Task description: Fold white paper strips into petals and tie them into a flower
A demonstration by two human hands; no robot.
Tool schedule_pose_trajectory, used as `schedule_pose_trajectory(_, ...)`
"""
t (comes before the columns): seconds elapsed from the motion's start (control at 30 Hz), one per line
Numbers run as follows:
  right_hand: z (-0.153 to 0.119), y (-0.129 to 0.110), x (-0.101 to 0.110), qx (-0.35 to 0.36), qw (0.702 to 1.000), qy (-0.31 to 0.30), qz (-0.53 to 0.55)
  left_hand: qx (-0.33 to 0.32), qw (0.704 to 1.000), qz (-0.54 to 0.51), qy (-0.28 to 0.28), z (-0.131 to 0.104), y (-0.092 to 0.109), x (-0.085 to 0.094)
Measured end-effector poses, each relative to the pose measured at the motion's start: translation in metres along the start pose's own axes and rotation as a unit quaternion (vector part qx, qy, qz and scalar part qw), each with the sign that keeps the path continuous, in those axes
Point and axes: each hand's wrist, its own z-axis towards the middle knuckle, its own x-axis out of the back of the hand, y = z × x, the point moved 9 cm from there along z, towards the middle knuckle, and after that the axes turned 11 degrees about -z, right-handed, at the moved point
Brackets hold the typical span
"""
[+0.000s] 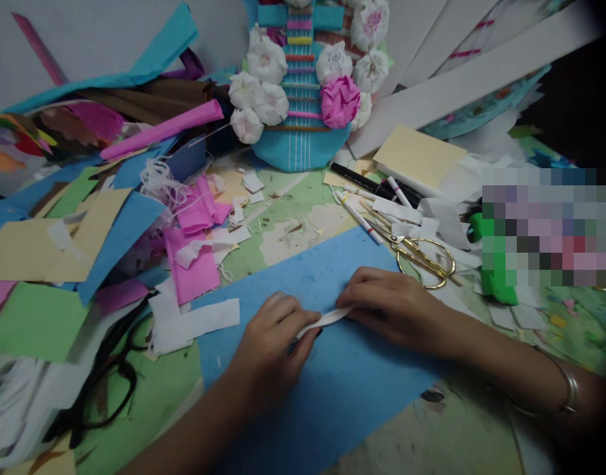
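Note:
Between my two hands stretches a narrow white paper strip [332, 317], folded or twisted thin, above a blue sheet [303, 409]. My left hand [275, 336] pinches one end between thumb and fingers. The other end is in the closed fingers of my right hand [389, 310], which wears a metal bangle at the wrist. Gold-handled scissors [421, 258] lie just beyond my right hand. White paper pieces [204, 322] rest at the left edge of the blue sheet, beside folded pink crepe paper [191, 264].
A blue paper guitar [300, 148] with white and pink paper flowers stands at the back. Markers [364, 181] and a cream pad [421, 155] lie at right. Black-handled scissors [117, 389], coloured paper scraps [35, 316] and white string [161, 185] cover the left side.

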Motion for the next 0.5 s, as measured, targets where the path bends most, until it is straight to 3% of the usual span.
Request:
schedule_pose_trajectory(0.23, 0.0015, 0.0012, -0.0027, 0.004, 0.999, 0.017, 0.029, -0.003, 0.999, 0.049, -0.006, -0.0005, -0.0015, -0.0030)
schedule_pose_trajectory(0.5, 0.0059, -0.0016, -0.0075, -0.023, 0.999, 0.022, 0.032, 0.077, 0.997, 0.032, 0.005, 0.0036, -0.0092, -0.0041)
